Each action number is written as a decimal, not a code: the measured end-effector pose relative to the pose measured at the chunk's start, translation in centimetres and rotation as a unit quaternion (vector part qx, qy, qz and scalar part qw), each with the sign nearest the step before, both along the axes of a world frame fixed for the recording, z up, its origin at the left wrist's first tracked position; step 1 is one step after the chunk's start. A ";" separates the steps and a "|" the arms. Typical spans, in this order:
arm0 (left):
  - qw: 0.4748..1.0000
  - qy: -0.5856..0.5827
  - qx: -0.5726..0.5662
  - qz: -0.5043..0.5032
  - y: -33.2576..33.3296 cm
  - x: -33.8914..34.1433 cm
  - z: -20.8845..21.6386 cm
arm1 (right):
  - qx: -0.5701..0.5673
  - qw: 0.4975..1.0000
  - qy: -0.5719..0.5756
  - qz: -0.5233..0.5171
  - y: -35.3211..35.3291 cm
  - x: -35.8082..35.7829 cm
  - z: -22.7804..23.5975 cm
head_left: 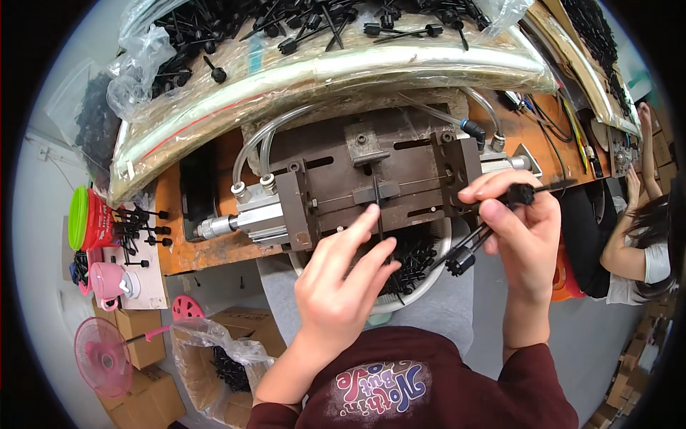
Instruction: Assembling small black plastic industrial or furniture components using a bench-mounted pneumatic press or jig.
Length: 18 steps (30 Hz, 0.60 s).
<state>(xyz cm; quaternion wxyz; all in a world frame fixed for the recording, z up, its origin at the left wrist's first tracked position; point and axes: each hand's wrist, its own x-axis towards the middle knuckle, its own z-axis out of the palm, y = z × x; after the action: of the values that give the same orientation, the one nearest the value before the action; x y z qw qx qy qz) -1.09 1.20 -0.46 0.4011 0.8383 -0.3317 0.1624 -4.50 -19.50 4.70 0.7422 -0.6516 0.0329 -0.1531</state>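
Note:
Black plastic rods with ribbed, knob-like heads (461, 262) are gripped between the thumb and fingers of my right hand (520, 229), to the right of a dark metal clamping fixture (336, 182). One held rod points right, another slants down toward the lap. My left hand (341, 275) has its fingers apart. Its index fingertip is at a thin black rod (381, 220) that stands out from the small block in the fixture's middle; whether it presses on it I cannot tell. Below the fixture a white tub (443, 268) holds many such black pieces, partly hidden by my left hand.
Silver air cylinders (263, 223) with clear hoses flank the fixture on the orange bench (207, 254). Behind it, a plastic-wrapped padded edge (321, 68) borders a heap of black pieces. A lined carton (221, 368) and pink fan (103, 356) stand left. Another person (636, 250) sits right.

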 end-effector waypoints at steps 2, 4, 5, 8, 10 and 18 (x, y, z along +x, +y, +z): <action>0.997 -0.070 0.043 0.002 -0.6 0.5 -1.1 | -0.004 0.999 -0.038 -0.014 0.2 -0.5 -0.5; 0.992 -0.107 0.064 0.011 -1.1 0.6 -1.7 | 0.000 0.999 -0.046 -0.024 0.3 -0.8 -0.9; 0.988 -0.128 0.081 0.017 -1.3 0.6 -1.6 | 0.003 0.999 -0.045 -0.025 0.4 -1.0 -1.0; 0.983 -0.123 0.131 0.035 -1.7 0.4 -1.1 | -0.002 0.999 -0.043 -0.032 0.5 -1.3 -1.2; 0.983 -0.122 0.138 0.027 -1.7 0.9 -0.6 | -0.005 0.998 -0.044 -0.043 0.6 -1.4 -1.3; 0.982 -0.104 0.153 0.029 -1.6 1.0 -0.3 | -0.014 0.997 -0.061 -0.055 0.9 -1.3 -1.5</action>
<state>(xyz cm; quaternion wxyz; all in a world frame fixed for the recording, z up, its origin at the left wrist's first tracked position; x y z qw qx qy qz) -0.10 -0.45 -0.73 0.2267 0.8778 -0.3675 0.2074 -5.77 -18.63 3.17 0.7242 -0.6484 0.0217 -0.2335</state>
